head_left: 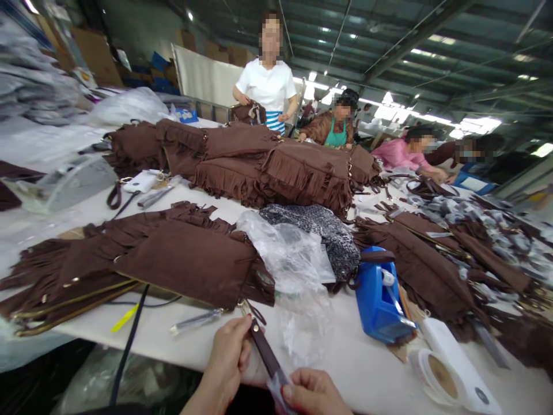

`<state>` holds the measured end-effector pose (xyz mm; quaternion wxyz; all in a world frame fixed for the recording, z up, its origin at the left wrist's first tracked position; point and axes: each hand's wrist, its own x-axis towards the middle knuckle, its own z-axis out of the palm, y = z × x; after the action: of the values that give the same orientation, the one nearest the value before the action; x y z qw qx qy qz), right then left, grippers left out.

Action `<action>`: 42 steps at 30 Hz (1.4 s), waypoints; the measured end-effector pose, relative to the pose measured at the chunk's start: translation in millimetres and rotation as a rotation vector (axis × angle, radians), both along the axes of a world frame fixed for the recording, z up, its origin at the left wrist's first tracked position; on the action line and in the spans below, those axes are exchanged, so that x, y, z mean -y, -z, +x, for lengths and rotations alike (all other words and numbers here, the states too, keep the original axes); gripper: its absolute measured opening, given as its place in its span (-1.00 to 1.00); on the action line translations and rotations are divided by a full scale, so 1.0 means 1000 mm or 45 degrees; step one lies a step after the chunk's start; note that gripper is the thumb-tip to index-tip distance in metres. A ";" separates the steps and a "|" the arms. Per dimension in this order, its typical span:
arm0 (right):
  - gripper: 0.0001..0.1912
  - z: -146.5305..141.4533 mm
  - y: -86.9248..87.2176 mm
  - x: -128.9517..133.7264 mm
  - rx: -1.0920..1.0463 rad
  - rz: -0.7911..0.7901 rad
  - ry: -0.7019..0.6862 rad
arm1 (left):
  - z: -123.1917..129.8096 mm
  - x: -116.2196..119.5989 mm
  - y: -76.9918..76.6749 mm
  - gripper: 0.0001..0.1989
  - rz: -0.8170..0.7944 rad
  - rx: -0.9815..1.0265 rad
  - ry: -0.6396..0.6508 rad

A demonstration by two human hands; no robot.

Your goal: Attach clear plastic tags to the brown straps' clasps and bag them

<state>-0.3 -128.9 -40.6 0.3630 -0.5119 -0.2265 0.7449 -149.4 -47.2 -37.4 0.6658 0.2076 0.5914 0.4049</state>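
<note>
Closest to the camera, at the lower edge of the head view, the right hand is seen with thumb and fingers closed on the near end of a strap, where the brown is covered by clear plastic film. By the left hand the far end is pinched, next to some metal hardware; whether this is hooked to the fringed bag just beyond cannot be told. The strap is held between both hands, over the front edge of the white worktop. Its long axis is slanted: the hardware end is pointed away from the camera and to the left, the wrapped end towards the camera and to the right. It is kept nearly straight between the two grips. Narrow, flat and dark brown, it is marked by a round, shiny stud near the far end. To its right, a crumpled plastic bag is spread on the worktop, and beyond that a blue tape dispenser is placed.
</note>
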 end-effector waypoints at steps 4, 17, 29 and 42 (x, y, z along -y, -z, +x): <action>-0.55 -0.014 -0.001 -0.012 0.043 -0.068 0.031 | -0.001 -0.008 0.002 -0.74 -0.019 0.027 0.016; -0.66 -0.057 -0.011 -0.065 0.183 -0.131 0.130 | -0.013 -0.004 0.000 -0.65 -0.065 0.000 0.022; -0.69 -0.063 -0.005 -0.068 0.234 -0.162 0.212 | -0.010 -0.028 -0.001 -0.82 -0.087 -0.034 -0.069; -0.72 -0.073 -0.003 -0.099 0.109 -0.044 0.318 | -0.012 -0.012 0.004 -0.77 0.058 -0.229 -0.022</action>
<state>-72.9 -30.4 -37.5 0.4341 -0.5737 -0.1636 0.6751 -161.0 -34.9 -41.0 0.6016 0.2530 0.6410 0.4039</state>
